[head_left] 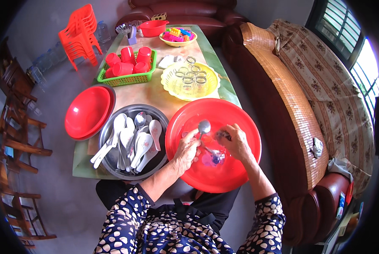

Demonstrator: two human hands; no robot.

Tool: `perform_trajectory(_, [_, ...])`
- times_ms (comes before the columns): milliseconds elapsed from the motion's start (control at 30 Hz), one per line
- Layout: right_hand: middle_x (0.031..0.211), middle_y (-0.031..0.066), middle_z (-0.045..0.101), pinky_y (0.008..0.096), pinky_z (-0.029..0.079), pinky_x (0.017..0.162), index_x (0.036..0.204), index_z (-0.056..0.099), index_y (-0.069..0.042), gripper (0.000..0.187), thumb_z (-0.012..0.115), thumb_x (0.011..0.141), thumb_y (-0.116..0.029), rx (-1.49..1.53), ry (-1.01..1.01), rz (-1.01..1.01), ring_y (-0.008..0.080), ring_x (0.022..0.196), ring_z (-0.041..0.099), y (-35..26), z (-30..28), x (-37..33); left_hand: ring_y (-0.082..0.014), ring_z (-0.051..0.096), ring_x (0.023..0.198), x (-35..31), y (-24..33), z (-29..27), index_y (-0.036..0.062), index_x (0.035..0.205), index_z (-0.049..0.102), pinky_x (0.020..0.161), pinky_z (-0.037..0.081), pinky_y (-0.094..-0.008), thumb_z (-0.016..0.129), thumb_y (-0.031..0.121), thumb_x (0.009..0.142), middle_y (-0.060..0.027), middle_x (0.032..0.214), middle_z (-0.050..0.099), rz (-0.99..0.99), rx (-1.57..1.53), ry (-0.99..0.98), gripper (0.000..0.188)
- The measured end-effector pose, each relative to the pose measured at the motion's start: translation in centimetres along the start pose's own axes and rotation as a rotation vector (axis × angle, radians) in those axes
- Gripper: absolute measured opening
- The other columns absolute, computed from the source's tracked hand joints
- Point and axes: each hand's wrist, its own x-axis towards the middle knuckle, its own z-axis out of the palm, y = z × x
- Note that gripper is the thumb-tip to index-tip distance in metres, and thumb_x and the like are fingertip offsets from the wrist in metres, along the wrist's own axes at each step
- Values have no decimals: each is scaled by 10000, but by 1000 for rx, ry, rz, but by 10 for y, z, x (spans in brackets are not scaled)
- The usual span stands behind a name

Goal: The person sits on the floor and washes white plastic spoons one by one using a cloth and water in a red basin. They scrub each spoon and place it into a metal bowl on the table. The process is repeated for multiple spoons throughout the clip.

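Observation:
Over a wide red basin [246,127] of water, my left hand [187,151] grips a metal spoon [204,126] with its bowl pointing up. My right hand [238,144] is curled around a dark grey, crumpled scouring pad [222,135], just right of the spoon and apart from it. Below my hands, shiny metal pieces [216,157] lie in the water, too blurred by glare to name. Left of the red basin stands a dark grey metal basin [160,122]. White flowered soup spoons [143,144] and some metal spoons [140,120] are heaped in it.
A red basin [87,111] lies at the table's left edge. Beyond are a green basket [126,80] with red cups [124,68], a yellow scalloped tray [169,82] with glasses [189,80], and a yellow bowl [179,43] of toy bricks. A brown sofa [265,118] runs along the right.

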Motion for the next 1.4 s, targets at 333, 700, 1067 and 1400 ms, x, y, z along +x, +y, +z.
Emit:
perform_trajectory(333, [1000,157,562,386,471,797,1003,608,-38,238,537,777,-9,-14,228,-332,334,953,551,-13,28,22,-16,408,504,-6,5,3,165,1210,533,391,321,-153,482,110,854,34,751,556,-48,137,-79,365])
perform_trajectory(700, [1003,274,506,460,513,706,942,610,-25,221,579,789,-182,-460,-238,84,438,872,590,67,47,25,-25,392,507,-7,9,2,139,1078,508,396,300,-163,540,189,906,18,738,521,-131,-259,-166,182])
perform_trajectory(1067, [781,82,595,284,469,641,977,545,24,308,659,748,-146,797,22,185,128,728,566,-28,27,-2,-201,593,890,28,-8,3,79,1162,507,768,522,-402,434,156,935,-75,1032,590,-55,-504,-271,251])
perform_trajectory(1400, [679,79,598,297,433,578,824,591,-13,156,659,705,-88,296,130,94,133,610,546,-12,42,0,-130,550,807,25,12,15,120,883,601,625,450,-313,628,303,828,-4,868,573,-101,-204,-30,194])
